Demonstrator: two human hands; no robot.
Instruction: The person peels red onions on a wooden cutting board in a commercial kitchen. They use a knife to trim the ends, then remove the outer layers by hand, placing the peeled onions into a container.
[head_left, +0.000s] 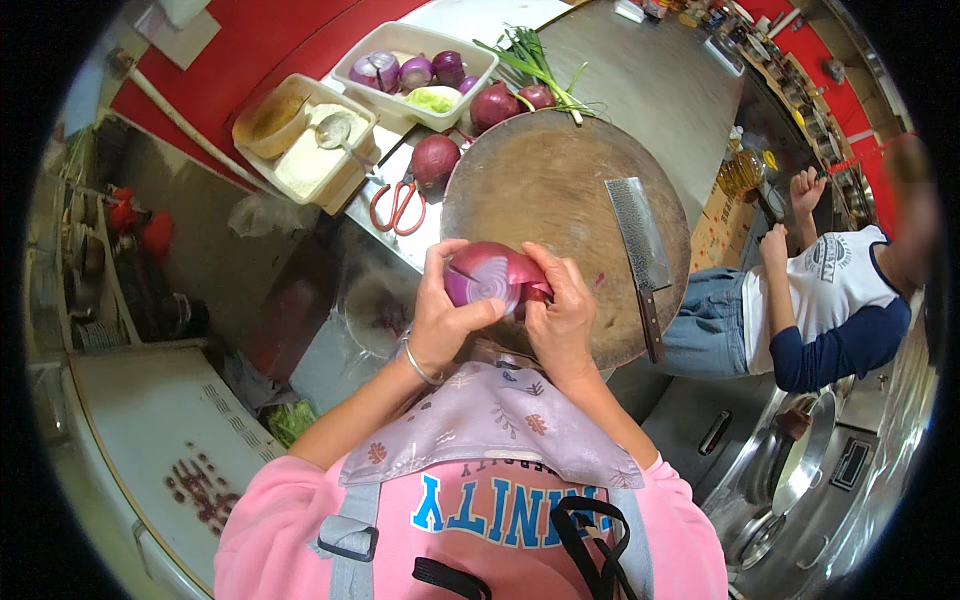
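My left hand (442, 319) grips a red onion (484, 281) from the left, its cut face turned up with pale rings showing. On the other side, my right hand (562, 322) pinches a loose flap of the onion's dark red skin. Both hands are over the near edge of a round wooden chopping board (532, 180). A cleaver (637, 232) with a dimpled blade lies flat on the board's right side, its brown handle towards me. Left of the board are another whole red onion (435, 161) and red-handled scissors (397, 208).
Behind the board stand a white tub (412, 109) of peeled onions, two more red onions (495, 106) and green onions (544, 71). A container of white powder (311, 154) holds a metal ladle (335, 133). A co-worker (810, 292) stands close on the right.
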